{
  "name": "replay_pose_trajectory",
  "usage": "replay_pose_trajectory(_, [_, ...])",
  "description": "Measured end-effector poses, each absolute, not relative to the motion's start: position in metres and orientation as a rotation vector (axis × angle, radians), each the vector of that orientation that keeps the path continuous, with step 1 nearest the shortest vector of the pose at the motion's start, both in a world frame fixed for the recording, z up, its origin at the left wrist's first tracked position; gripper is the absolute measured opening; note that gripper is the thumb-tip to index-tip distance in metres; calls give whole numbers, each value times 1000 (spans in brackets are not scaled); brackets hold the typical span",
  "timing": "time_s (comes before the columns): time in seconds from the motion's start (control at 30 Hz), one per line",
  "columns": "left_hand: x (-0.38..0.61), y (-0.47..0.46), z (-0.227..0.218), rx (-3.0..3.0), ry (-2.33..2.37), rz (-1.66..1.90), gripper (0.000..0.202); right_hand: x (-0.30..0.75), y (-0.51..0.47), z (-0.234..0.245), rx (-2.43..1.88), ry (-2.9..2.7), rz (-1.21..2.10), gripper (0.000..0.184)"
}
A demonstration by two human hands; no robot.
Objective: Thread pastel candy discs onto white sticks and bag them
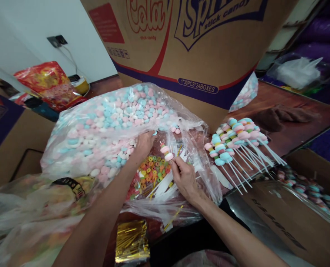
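Observation:
My right hand (185, 177) pinches a candy skewer (166, 151) from below. Pink and white marshmallows and ring-shaped gummies are threaded on it, and its top leans left. At the opening of a big clear bag of marshmallows (109, 111), my left hand (145, 144) has its fingers closed on a small blue marshmallow (155, 132). Two pink marshmallows (176, 130) lie just beyond. Below and between the hands is a heap of colourful gummy rings (153, 168), with white sticks (165, 187) beside it. The right hand partly covers these sticks.
Finished marshmallow skewers (237, 139) are piled on the table at right, sticks towards me. A large cardboard box (167, 55) stands behind. Gold twist ties (132, 241) lie at the front edge. An open carton (298, 218) with more skewers sits lower right. A brown cloth (284, 115) lies behind the pile.

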State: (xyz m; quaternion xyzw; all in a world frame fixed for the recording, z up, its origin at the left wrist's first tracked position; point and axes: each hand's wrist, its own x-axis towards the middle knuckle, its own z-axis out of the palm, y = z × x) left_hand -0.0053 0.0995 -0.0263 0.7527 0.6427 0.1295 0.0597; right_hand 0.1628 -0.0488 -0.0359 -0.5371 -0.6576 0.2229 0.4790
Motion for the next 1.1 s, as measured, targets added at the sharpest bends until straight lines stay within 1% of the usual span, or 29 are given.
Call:
replay_pose_trajectory(0.13, [-8,101,-27,2151,1952,532,28,163,-49,-35,-1319,-1617,563,23])
replay_pose_trajectory(0.23, [-9,105,-24,2123,1930,532,29,163,-49,-35,-1320,-1614,575,22])
replay_pose_trajectory(0.37, [-3,110,-21,2175,1907,506,20,163,-49,-36,-1316,-1611,569,22])
replay_pose_trajectory(0.47, [3,110,-24,2133,1967,542,17,163,-49,-36,-1322,-1610,573,23])
replay_pose_trajectory(0.57, [6,106,-28,2152,1939,632,22,164,-48,-36,-1328,-1607,585,24])
replay_pose_trajectory(0.77, [-3,88,-33,2310,1741,584,33,164,-49,-35,-1344,-1597,580,25])
replay_pose_trajectory(0.87, [-9,79,-34,2308,1671,622,33,164,-48,-35,-1347,-1607,569,24])
replay_pose_trajectory(0.97, [-11,72,-35,2158,1657,760,29,164,-48,-36,-1364,-1618,574,25])
replay_pose_trajectory(1.1, [-8,61,-33,1670,1560,942,25,165,-48,-37,-1382,-1637,586,25])
